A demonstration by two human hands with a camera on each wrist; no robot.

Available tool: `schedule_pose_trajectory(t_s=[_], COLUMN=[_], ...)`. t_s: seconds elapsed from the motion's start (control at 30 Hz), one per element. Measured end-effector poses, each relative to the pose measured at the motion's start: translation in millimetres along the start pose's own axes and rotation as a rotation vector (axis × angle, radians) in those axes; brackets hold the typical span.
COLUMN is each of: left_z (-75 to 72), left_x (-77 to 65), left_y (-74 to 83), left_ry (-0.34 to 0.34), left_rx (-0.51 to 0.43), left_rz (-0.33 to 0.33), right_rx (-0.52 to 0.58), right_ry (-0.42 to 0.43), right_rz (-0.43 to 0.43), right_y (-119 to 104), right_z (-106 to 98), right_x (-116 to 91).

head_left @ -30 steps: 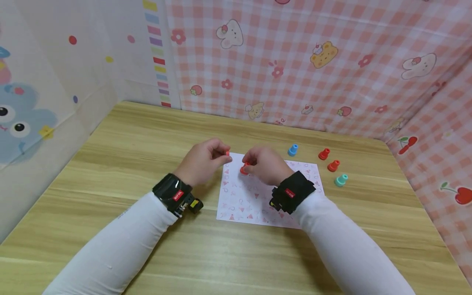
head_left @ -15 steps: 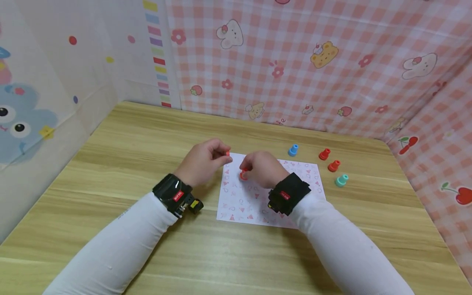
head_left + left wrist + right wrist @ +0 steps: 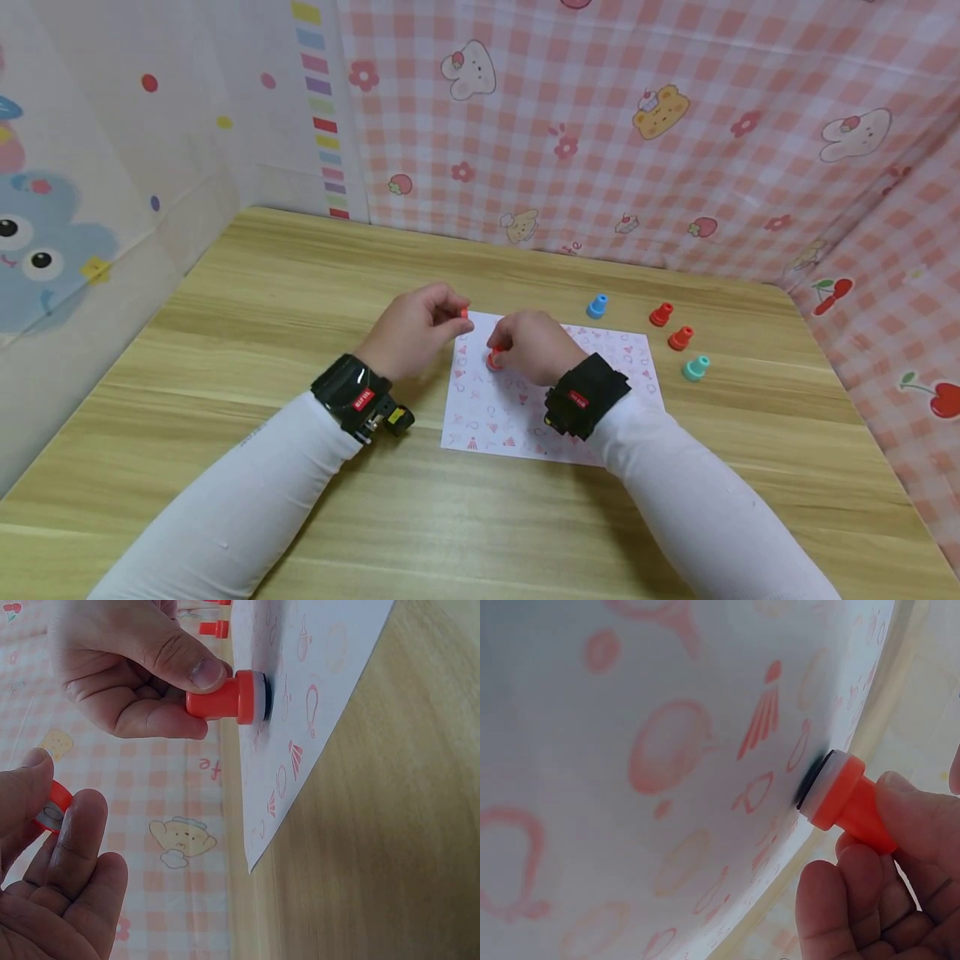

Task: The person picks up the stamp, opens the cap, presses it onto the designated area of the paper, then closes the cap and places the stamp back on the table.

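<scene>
My right hand [image 3: 542,346] pinches a red stamp [image 3: 847,795] by its handle between thumb and fingers. The stamp's dark face is right at the surface of a white sheet [image 3: 480,421] printed with small pink and red figures, near its upper left part. Just off the sheet's far left corner, my left hand [image 3: 412,329] pinches a small round red cap [image 3: 58,804] between thumb and forefinger. In the left wrist view the cap's pale hollow side faces the camera.
To the right of the sheet stand a blue stamp [image 3: 597,307], two red stamps, one farther back [image 3: 662,314], and a teal stamp [image 3: 696,368]. The wooden table [image 3: 315,275] ends at a pink checked cloth [image 3: 540,133] behind and at the right.
My right hand has shifted slightly left and toward me over the sheet, carrying the red stamp, then nearly halted. The left hand keeps its place with the cap.
</scene>
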State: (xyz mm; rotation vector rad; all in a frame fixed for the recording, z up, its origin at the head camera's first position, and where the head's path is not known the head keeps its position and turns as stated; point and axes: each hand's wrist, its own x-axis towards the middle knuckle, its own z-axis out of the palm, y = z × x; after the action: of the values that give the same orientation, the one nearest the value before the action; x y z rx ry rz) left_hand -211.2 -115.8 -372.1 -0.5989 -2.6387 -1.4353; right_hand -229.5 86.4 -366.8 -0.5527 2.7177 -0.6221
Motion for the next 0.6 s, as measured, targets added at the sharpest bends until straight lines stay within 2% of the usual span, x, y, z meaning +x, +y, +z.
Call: schedule_pose_trajectory(t_s=[0.37,0.6], left_z=[1.3,1.4], left_x=[0.4,0.1], left_y=[-0.4,0.0], left_ry=[-0.002,0.003], left_rx=[0.004,0.004], left_rz=[0.001,0.005], right_rx=[-0.033,-0.098], right_ry=[0.004,0.005], right_rz=[-0.009,-0.025], right_y=[2.6,-0.1], right_z=[1.6,3.6], right_x=[0.3,1.7])
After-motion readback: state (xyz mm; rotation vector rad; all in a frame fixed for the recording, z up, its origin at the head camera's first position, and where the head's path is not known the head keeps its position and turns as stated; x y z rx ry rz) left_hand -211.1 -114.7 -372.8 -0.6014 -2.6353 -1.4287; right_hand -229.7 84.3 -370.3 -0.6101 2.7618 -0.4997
